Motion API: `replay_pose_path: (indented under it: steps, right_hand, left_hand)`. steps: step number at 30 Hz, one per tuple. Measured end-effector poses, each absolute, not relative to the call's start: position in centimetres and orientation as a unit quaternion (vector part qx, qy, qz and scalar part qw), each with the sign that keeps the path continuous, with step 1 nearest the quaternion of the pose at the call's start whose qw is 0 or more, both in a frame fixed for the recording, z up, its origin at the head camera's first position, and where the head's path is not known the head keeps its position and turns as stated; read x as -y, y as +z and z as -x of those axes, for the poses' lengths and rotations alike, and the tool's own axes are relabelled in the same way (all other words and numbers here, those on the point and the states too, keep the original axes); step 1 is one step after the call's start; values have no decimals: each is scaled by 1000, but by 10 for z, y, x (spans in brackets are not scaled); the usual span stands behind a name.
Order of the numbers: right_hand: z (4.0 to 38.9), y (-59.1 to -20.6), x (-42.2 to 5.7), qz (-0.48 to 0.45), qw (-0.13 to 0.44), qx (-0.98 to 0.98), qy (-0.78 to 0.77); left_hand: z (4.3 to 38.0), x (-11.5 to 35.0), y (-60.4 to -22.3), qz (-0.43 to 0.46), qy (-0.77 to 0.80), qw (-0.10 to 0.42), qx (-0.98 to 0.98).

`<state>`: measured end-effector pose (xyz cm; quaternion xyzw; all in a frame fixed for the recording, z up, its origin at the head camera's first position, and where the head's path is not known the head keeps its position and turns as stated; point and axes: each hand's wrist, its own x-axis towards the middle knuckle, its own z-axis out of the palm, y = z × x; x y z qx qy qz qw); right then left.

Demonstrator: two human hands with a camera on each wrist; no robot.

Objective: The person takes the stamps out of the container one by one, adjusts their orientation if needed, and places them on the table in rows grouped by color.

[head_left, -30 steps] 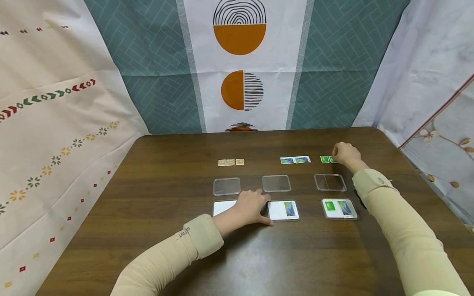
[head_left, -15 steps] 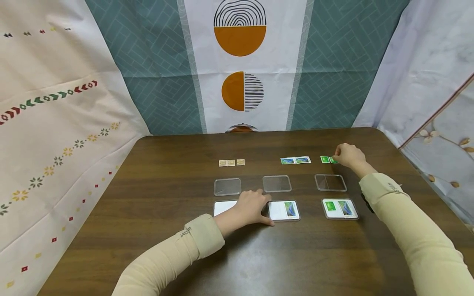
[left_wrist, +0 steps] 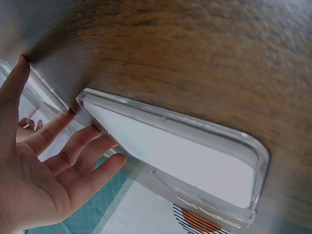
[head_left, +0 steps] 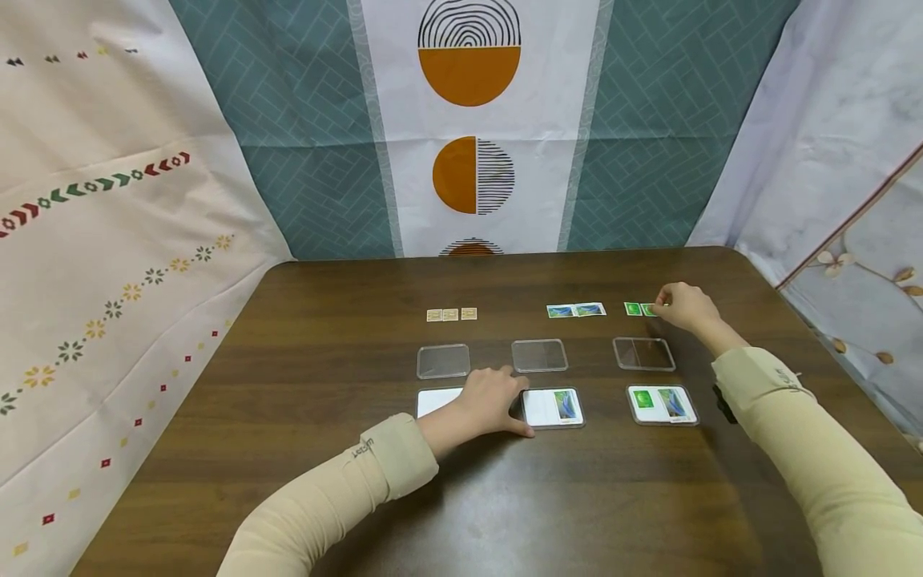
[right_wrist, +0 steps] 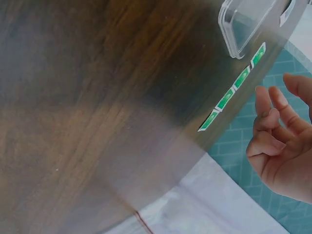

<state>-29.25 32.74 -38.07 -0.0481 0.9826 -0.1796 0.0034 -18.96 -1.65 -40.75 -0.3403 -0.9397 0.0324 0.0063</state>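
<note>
My left hand (head_left: 493,398) spans the left end of the middle clear case (head_left: 554,408), thumb at the near edge and index finger at the far edge. That case holds a white card with a landscape stamp on its right. Its other fingers lie by the left case (left_wrist: 170,146), which has a plain white card. At the back right, my right hand (head_left: 688,308) hovers by a row of several green stamps (right_wrist: 224,99); nothing shows between its parted fingertips in the right wrist view. The right case (head_left: 663,405) contains a green stamp and a landscape stamp.
Three clear lids lie behind the cases: left (head_left: 443,361), middle (head_left: 539,355) and right (head_left: 644,353). Further back are three tan stamps (head_left: 450,315) and a pair of landscape stamps (head_left: 575,310). Patterned cloth (head_left: 310,160) hangs beyond the table.
My right hand has shifted slightly to the right by the green stamps, and a gap now shows between its thumb and finger. The left hand stays at the middle case.
</note>
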Motion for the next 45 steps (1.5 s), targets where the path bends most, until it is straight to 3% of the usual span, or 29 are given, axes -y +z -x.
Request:
replay_pose_path:
  steps: [45]
  right_hand:
    - [250, -372, -297, 148, 7, -953, -266]
  left_hand:
    - [189, 16, -407, 339, 36, 3, 940]
